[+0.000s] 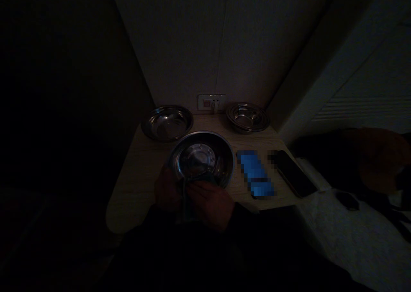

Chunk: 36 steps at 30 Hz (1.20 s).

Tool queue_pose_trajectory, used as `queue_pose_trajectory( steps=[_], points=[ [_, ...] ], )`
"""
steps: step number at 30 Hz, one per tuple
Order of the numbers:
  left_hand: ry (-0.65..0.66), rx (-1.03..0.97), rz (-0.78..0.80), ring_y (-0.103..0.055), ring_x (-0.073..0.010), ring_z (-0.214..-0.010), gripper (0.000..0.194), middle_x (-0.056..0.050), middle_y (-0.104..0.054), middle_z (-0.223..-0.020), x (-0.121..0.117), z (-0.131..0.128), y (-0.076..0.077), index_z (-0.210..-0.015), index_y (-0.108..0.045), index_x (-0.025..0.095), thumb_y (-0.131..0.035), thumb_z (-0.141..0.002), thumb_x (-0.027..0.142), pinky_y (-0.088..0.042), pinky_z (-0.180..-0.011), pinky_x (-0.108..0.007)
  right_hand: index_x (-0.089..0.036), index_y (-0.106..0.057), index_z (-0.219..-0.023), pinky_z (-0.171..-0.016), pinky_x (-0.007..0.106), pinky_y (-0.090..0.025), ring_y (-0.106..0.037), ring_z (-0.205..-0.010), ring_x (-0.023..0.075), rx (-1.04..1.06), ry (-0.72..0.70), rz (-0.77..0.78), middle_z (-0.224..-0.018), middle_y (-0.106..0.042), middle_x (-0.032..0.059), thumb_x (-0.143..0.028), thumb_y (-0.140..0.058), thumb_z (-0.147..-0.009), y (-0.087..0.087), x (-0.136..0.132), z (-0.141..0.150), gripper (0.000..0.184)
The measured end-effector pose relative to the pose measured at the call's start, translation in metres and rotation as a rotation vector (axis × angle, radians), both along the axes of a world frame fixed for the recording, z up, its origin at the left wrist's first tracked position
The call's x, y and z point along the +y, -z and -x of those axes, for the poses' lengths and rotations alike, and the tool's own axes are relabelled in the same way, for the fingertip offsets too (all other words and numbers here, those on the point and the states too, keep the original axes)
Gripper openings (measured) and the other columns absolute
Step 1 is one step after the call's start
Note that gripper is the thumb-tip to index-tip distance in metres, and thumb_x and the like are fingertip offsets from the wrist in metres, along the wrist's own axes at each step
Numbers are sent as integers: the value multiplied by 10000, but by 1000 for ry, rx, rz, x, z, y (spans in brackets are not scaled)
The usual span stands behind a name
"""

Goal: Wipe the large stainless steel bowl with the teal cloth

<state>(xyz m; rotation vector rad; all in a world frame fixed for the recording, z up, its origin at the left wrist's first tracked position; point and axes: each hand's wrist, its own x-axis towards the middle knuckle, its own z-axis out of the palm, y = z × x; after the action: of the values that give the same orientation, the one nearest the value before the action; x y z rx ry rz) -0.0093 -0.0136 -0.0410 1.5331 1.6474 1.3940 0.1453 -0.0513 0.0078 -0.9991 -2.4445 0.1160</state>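
On dim tabletop [131, 189], metal bowl [201, 159] just fwd of R hand [210, 202].

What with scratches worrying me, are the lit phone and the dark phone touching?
Apart: the head view shows bare table between the lit phone and the dark phone.

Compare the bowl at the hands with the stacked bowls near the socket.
The front bowl looks wider than the stacked bowls. The front bowl has the left hand and right hand at its near rim; the stacked bowls are untouched. Both the front bowl and the stacked bowls are round, shiny metal.
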Motion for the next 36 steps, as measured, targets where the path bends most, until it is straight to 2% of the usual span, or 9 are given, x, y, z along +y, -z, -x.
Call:
queue_pose_trajectory(
  steps=[2, 4, 7, 12, 15, 20, 25, 29, 36],
  points=[
    [-47, 13, -8, -480, -321, -1200, 294, -163, -622, -1105, 4, 0, -7, -969, -593, 154, -487, -808, 375, -402, -982, -471, -107, -585, -1131, -953, 392, -464, -603, -1029, 218, -81, -34, -48, -1119, -669, 99, -162, -472, -897, -1, 1, -20, 266],
    [-115, 0, 7, -559, -273, -1101, 316, -133, -647, -1068, 7, -3, -16, -960, -601, 165, -372, -868, 362, -436, -953, -430, -111, -597, -1113, -972, 440, -443, -603, -1033, 232, -170, -59, -98, -1113, -673, 98, -130, -486, -884, -3, 2, -45, 256],
    [-103, -20, 25, -618, -235, -967, 349, -94, -680, -964, 10, -8, -27, -897, -622, 180, -326, -891, 366, -486, -880, -385, -116, -593, -1129, -1005, 455, -415, -583, -1078, 229, -224, -86, -136, -1144, -661, 88, -115, -478, -887, -7, 4, -72, 268],
    [-21, 6, -4, -619, -239, -935, 302, -82, -691, -943, 11, -8, -37, -930, -640, 174, -422, -869, 374, -493, -863, -381, -112, -561, -1188, -999, 483, -420, -553, -1137, 236, -228, -91, -133, -1213, -622, 97, -115, -471, -895, -8, 3, -85, 307],
    [17, -43, 12, -634, -216, -911, 369, -79, -700, -939, 10, -9, -39, -955, -641, 157, -328, -909, 347, -511, -832, -353, -120, -550, -1210, -1015, 486, -405, -533, -1168, 228, -239, -88, -110, -1228, -610, 109, -129, -461, -902, -10, 0, -90, 321],
    [8, -85, -10, -620, -207, -1004, 363, -78, -688, -1059, 8, -13, -39, -1012, -633, 165, -317, -912, 314, -487, -904, -348, -117, -576, -1181, -1026, 472, -400, -542, -1158, 225, -262, -63, -126, -1206, -625, 105, -142, -426, -921, -15, -3, -97, 301],
    [-39, -15, -44, -622, -219, -989, 353, -73, -698, -1009, 4, -12, -33, -960, -653, 176, -343, -902, 336, -497, -882, -348, -113, -577, -1179, -1039, 468, -388, -535, -1168, 227, -295, -41, -146, -1216, -620, 97, -132, -405, -927, -15, -6, -99, 306],
    [-95, 81, -96, -607, -233, -1024, 341, -84, -688, -1043, 2, -10, -26, -1043, -646, 170, -410, -873, 347, -485, -904, -355, -108, -579, -1180, -1034, 474, -392, -531, -1172, 238, -305, -30, -159, -1216, -619, 100, -133, -383, -933, -17, -9, -102, 317],
    [50, 62, -194, -622, -226, -1024, 433, -91, -680, -1093, -4, -5, -19, -1216, -578, 176, -342, -898, 352, -504, -884, -354, -94, -556, -1210, -1013, 483, -414, -527, -1178, 243, -339, -13, -186, -1230, -607, 117, -112, -351, -935, -22, -10, -106, 343]
  ],
)
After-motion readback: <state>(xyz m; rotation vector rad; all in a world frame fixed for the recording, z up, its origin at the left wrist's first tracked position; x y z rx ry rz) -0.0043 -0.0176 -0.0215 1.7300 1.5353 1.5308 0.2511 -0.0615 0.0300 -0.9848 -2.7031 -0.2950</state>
